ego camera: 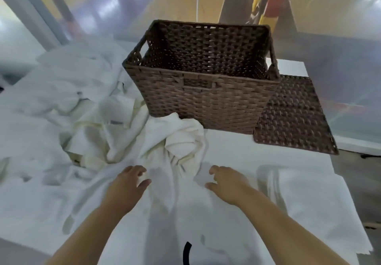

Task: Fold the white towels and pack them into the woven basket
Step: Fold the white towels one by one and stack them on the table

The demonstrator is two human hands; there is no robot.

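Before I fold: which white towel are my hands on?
The crumpled towel before the basket, between left hand and right hand; the heap lies left, the flat towel right.

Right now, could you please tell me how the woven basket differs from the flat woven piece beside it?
The basket stands upright as a deep open box with handle cut-outs; the flat woven piece lies flat on the table to its right. A crumpled towel bunches against the basket's front; nothing rests on the flat piece. Both share the same brown weave.
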